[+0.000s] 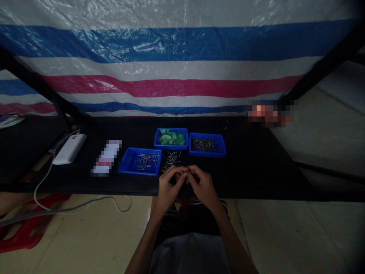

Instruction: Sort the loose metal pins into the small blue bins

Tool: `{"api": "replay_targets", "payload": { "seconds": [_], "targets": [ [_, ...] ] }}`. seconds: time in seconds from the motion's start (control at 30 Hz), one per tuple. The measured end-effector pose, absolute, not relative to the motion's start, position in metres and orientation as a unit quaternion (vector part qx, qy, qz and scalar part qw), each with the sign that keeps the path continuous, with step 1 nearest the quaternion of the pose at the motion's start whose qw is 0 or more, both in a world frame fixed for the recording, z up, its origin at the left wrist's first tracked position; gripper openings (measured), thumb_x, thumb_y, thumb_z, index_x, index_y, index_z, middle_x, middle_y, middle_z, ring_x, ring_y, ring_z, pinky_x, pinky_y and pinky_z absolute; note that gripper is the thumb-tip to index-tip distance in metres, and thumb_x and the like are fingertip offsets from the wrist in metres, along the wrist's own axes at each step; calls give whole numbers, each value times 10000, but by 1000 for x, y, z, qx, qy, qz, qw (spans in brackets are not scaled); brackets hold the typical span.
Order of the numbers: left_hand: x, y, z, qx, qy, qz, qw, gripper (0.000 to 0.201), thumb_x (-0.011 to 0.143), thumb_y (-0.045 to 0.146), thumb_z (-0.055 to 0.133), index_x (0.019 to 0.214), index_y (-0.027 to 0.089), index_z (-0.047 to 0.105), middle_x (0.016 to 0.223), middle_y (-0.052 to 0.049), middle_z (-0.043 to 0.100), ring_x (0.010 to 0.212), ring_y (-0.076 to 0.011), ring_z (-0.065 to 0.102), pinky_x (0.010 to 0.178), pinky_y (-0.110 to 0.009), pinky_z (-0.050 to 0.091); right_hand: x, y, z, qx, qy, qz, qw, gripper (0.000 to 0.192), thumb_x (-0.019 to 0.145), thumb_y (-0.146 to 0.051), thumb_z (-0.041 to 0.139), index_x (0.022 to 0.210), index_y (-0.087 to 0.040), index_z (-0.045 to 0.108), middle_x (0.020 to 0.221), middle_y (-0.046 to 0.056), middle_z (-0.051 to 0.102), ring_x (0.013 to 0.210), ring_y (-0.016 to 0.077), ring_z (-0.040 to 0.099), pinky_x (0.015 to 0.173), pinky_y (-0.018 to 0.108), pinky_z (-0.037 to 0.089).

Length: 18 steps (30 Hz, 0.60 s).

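My left hand and my right hand meet fingertip to fingertip above the front part of the black table. Both are closed in a pinch, thumbs and forefingers together, around something too small and dark to make out. Just beyond my left hand lies a loose pile of thin metal pins. Left of it, a blue tray holds more such slender pieces. Behind the pile stands a second blue tray with green plastic packets. A third blue tray, to its right, contains a heap of yellowish, screw-like pieces.
A white power bank-like box with a cable lies at the table's left; the cable hangs over the front edge. Beside it is a blurred-out white item. Striped sheeting hangs behind. A red stool stands lower left.
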State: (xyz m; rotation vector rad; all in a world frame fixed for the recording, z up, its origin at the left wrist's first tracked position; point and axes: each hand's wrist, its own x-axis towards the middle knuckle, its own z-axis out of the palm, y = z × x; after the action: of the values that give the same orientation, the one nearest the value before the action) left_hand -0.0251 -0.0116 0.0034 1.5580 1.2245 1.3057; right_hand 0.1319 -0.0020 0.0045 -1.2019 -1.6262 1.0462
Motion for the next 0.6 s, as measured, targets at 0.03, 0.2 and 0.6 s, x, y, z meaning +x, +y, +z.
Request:
{"api": "replay_targets", "payload": {
  "seconds": [0.03, 0.2, 0.6],
  "targets": [
    [-25, -11, 3, 605, 481, 511, 375, 147, 963, 273, 681, 1060, 216, 775, 853, -27, 683, 761, -154, 628, 719, -255, 486, 132, -2, 4, -480, -651, 417, 414, 136, 1005, -272, 542, 1028, -211, 662, 725, -24, 658, 673, 140, 651, 672, 238, 480],
    [-25, -10, 2, 606, 481, 515, 369, 134, 950, 275, 699, 1029, 209, 784, 846, -27, 678, 746, -147, 624, 697, -246, 484, 132, -2, 4, -479, -652, 420, 410, 162, 1010, -288, 536, 1046, -203, 668, 733, -18, 668, 677, 143, 658, 675, 236, 484],
    [-24, -9, 3, 614, 480, 506, 369, 160, 963, 293, 680, 1052, 218, 790, 865, -39, 690, 779, -160, 637, 706, -252, 495, 132, -3, 1, -486, -646, 419, 412, 179, 1010, -296, 525, 1057, -210, 676, 725, -15, 669, 676, 150, 657, 683, 245, 491]
  ]
}}
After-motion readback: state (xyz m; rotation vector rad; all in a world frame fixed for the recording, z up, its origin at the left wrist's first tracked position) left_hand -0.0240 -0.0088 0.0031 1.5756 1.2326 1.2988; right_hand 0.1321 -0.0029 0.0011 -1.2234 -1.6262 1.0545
